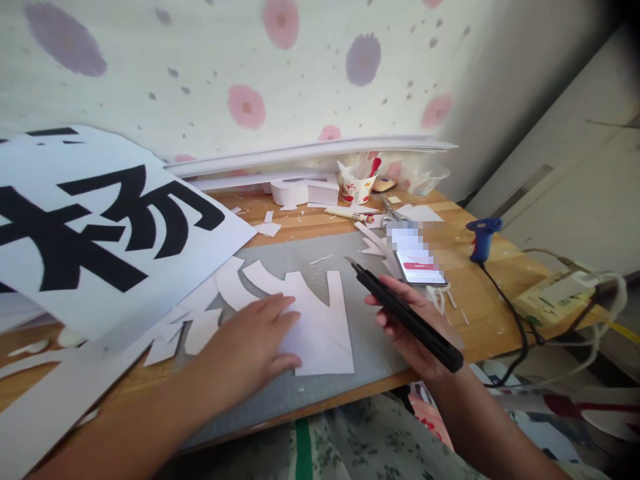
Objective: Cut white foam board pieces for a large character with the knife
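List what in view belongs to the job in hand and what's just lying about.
Seemingly in use:
Knife, in the right grip
White sheet, partly under the left grip
Mat, beneath the sheet

Seemingly lying about:
Phone
Glue gun
Cup
Printed sheet, untouched; its role is unclear

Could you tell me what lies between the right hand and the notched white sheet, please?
The head view shows grey mat between the right hand and the notched sheet.
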Available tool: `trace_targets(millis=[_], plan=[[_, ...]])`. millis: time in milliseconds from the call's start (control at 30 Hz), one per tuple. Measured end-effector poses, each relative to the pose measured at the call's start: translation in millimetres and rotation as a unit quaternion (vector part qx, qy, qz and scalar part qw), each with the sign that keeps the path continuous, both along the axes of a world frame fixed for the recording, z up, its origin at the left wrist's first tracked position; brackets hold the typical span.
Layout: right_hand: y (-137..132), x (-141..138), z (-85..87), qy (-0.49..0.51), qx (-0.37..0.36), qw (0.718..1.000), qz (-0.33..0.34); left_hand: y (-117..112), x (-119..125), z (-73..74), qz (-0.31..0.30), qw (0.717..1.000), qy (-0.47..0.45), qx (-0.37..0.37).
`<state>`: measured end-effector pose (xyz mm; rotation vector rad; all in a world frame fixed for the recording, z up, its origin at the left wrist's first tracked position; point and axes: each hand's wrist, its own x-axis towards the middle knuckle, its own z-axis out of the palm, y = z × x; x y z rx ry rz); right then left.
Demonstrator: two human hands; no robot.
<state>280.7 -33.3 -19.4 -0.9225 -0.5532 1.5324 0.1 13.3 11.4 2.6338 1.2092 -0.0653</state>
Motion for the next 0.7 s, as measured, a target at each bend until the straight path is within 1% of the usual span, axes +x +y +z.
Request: trace_targets(millis=[33,100,167,233,300,367,400,467,533,600,700], plan=[[1,-5,0.2,0.007,-0.003,1.000,0.002,-8,0,-6.4,-0.007,1.000,0.009,-0.004],[2,-16,0.9,0.013,0.001,1.000,0.005,-18,3,-16.2,-0.018,1.000,0.024,-0.001],[3,-28,0.1,0.009,0.025,1.000,-0.001,-20,4,-22.1,-0.028,0.999,0.030,0.015],[2,-38,-3.5,-0.009,0.068,0.998,-0.015,-20,4,-25.6,-0.043,0.998,0.028,0.035],[2,-45,-9.4,-0.053,0.121,0.990,-0.044,-20,2,-28.5,-0.059,0.997,0.019,0.053],[1,-49,-14.8,-0.144,0.150,0.974,-0.090,-21,1,-31.9,-0.070,0.995,0.004,0.067],[1,-50,-16.4,-0.211,0.150,0.959,-0.112,-21,0,-34.0,-0.074,0.995,-0.005,0.072],[0,-53,-16.4,-0.355,0.145,0.915,-0.126,-22,-2,-38.9,-0.080,0.994,-0.024,0.077],[-1,-57,-13.3,-0.468,0.153,0.865,-0.096,-21,-3,-44.3,-0.084,0.992,-0.044,0.079],[0,-62,-9.8,-0.531,0.181,0.826,-0.055,-21,-5,-49.5,-0.083,0.991,-0.064,0.080],[3,-66,-7.9,-0.575,0.223,0.787,-0.029,-20,-6,-54.2,-0.076,0.992,-0.081,0.068]])
